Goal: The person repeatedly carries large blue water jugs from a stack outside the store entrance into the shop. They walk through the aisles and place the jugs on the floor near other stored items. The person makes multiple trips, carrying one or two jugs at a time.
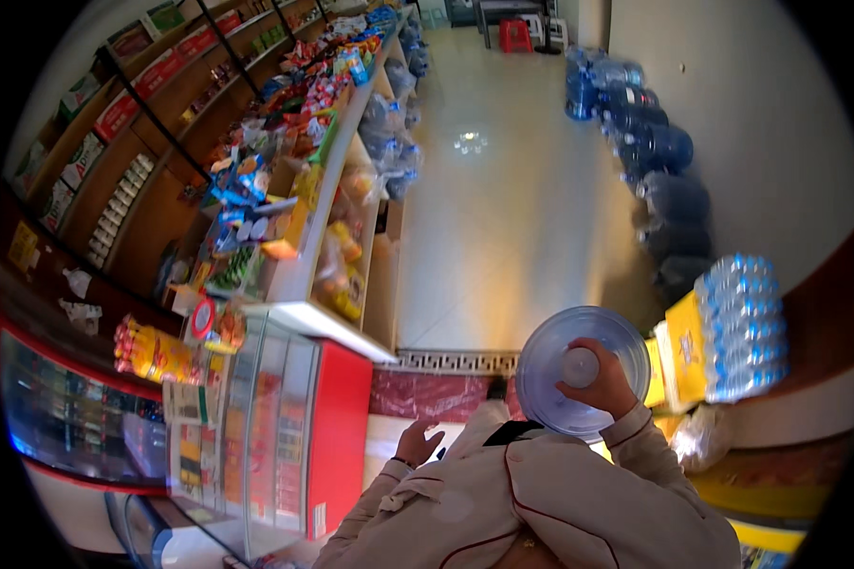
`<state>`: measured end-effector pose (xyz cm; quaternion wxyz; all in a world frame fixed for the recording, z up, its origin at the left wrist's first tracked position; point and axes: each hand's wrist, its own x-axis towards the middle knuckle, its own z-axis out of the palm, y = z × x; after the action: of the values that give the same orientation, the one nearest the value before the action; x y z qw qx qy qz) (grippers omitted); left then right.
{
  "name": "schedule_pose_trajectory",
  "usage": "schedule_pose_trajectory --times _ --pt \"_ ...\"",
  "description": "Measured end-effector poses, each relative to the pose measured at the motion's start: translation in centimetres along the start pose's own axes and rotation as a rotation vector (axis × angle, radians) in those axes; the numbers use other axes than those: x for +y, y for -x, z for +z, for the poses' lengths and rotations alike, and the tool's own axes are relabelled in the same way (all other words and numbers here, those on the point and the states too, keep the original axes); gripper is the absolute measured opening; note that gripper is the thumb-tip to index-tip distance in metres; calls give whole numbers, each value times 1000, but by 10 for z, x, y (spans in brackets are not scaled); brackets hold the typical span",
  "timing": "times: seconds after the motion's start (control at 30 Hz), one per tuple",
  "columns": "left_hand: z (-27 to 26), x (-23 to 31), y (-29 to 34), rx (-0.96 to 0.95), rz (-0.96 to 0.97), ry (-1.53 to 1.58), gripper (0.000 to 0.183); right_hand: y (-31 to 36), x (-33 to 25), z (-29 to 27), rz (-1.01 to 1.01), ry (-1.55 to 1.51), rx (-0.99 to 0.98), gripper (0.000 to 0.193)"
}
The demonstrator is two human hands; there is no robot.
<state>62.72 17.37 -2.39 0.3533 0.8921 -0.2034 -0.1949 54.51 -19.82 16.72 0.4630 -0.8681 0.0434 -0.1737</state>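
Note:
A large clear bluish water jug stands in front of me on the right, seen from above. Around its pale capped neck curl the fingers of my right hand. My left hand hangs free at my left side, thumb and fingers apart, holding nothing. It is nearest to the red end of the glass display counter, without touching it. The lower part of the jug is hidden from this angle.
Several large blue water jugs line the right wall. Shrink-wrapped small bottles and yellow cartons stand close on my right. A long shelf of snacks runs along the left. A patterned threshold crosses the floor ahead.

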Motion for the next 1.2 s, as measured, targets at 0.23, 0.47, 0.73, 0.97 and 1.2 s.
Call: schedule_pose_trajectory --times 0.23,0.47,0.73,0.97,1.2 --pt "-41 54 -255 -3 51 144 43 -177 36 -54 -56 58 -45 65" --pt "-51 168 -474 -48 169 362 41 -340 131 -69 66 97 -47 62" --pt "-58 174 -656 -29 -115 417 39 -571 229 -116 4 26 -103 79" --pt "-94 156 -761 112 -297 504 39 -763 284 -76 -107 -53 -533 89" --pt "-124 113 -871 248 -644 1015 45 -942 346 9 -110 -70 -858 93"
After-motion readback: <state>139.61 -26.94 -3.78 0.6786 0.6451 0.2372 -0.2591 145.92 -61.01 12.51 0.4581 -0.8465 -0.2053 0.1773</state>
